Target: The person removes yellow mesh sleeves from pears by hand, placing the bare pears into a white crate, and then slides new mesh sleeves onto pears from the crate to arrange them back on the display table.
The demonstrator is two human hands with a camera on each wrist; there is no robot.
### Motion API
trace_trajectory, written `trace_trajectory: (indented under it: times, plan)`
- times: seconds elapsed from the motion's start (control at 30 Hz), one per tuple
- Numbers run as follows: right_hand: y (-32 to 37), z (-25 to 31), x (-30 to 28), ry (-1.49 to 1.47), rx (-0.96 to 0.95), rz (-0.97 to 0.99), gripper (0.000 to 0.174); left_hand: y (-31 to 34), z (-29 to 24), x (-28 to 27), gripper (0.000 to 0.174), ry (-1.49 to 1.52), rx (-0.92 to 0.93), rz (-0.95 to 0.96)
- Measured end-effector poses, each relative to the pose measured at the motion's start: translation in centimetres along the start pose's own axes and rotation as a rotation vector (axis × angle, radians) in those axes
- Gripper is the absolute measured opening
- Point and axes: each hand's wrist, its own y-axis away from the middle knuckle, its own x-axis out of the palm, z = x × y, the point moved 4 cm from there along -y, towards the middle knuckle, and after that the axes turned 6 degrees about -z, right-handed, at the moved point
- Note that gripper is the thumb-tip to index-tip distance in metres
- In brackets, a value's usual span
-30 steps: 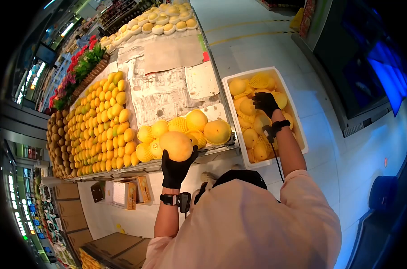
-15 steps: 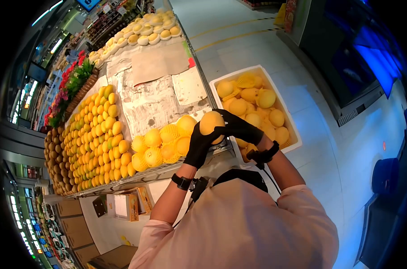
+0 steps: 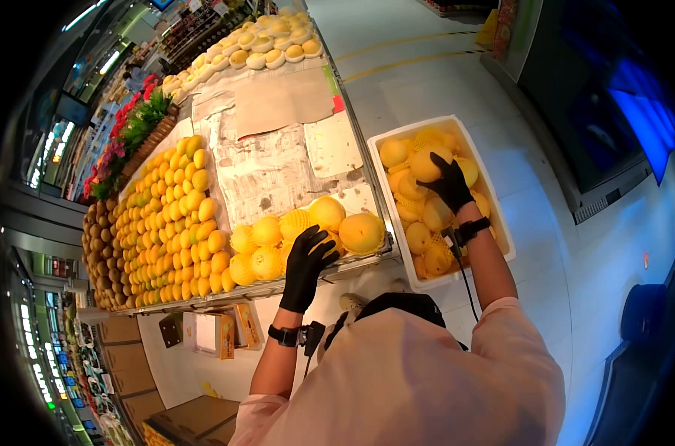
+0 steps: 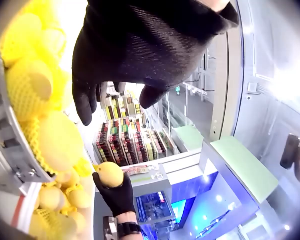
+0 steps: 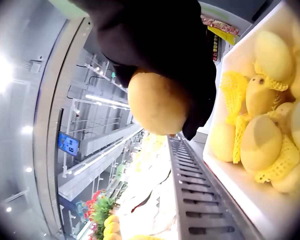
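Observation:
My black-gloved right hand [image 3: 449, 186] grips a bare yellow melon [image 3: 427, 165] over the white foam box [image 3: 493, 223]. In the right wrist view the melon [image 5: 157, 102] sits under the palm, with fingers curled round it. The left wrist view also shows it, low in the frame. My gloved left hand [image 3: 304, 271] is empty, its fingers loosely spread over a row of netted melons [image 3: 266, 262] at the counter's near edge. More melons [image 5: 261, 142] fill the box, some in yellow foam nets.
Stacked mangoes [image 3: 170, 223] and brown round produce [image 3: 99, 238] cover the counter's left part. Paper sheets [image 3: 278, 100] lie on its middle, with pale-wrapped fruit [image 3: 274, 56] at the far end. A slotted metal rail [image 5: 195, 195] edges the counter. Cartons [image 3: 211, 334] lie on the floor below.
Half a second ago both hands held a melon together at the counter corner. The left hand has since let go and moved left; the right hand has moved over the box, holding a melon.

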Motion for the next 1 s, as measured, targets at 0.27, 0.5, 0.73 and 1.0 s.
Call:
trace_trajectory:
  times: [0.27,0.5,0.73,1.0]
  plan:
    - [-7.9,-7.9,-0.3,-0.452,0.826,-0.176,0.058,3.2,1.4,-6.4,0.035,0.037,-0.044,-0.166]
    - [-12.4,-14.7,1.4,-0.357,1.175,-0.299,0.068,3.7,1.7,-8.1,0.030,0.117,-0.104,-0.291]
    - [-13.6,-20.1,2.3,0.058,1.247,-0.338,0.084,3.4,2.0,-8.7,0.030,0.155,-0.145,-0.347]
    - [-14.1,-19.7,2.7,0.249,1.083,-0.256,0.052,2.7,2.1,-8.7,0.027,0.161,-0.160,-0.359]
